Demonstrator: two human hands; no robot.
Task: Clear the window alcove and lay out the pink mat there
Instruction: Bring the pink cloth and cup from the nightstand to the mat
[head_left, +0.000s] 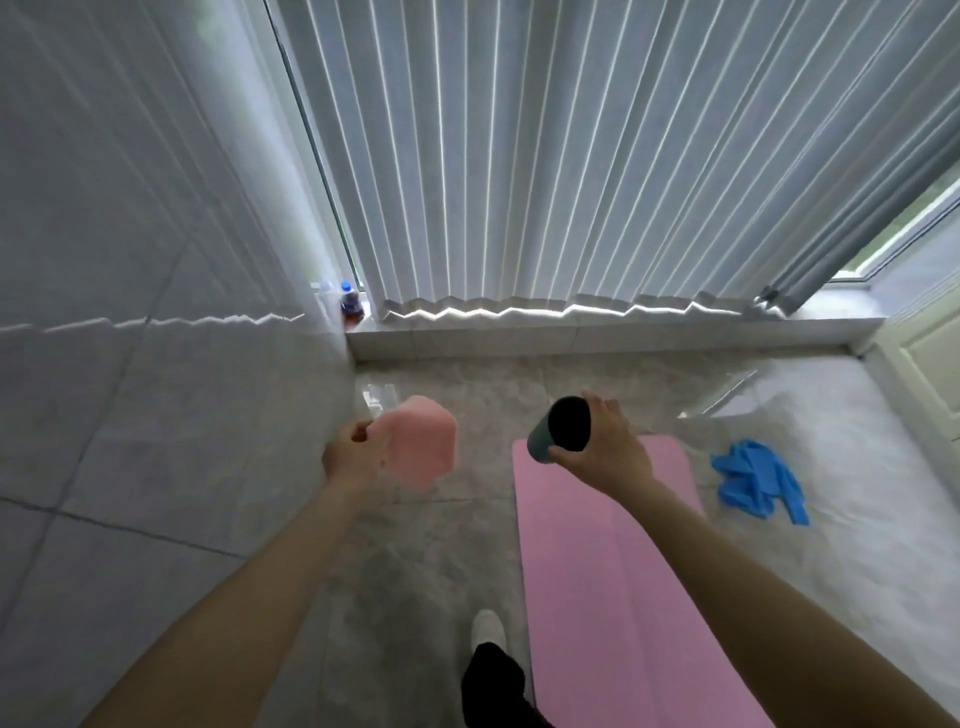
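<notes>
Held dark green cylinder (560, 431) in right hand (605, 452), pink foam block (418, 448) in left hand (358, 453). Flat pink mat (618, 587) lay just below right hand, long axis running twd window.

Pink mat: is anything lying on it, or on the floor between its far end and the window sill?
Nothing lies on the pink mat, and the floor strip up to the window sill looks bare. The blue gloves sit on the floor just off its right edge, apart from it. Both hands are occupied: left hand holds a pink block, right hand a dark cup.

Both forearms are bare and sleeveless, with a black trouser leg (491, 680) above a white shoe (487, 630).
</notes>
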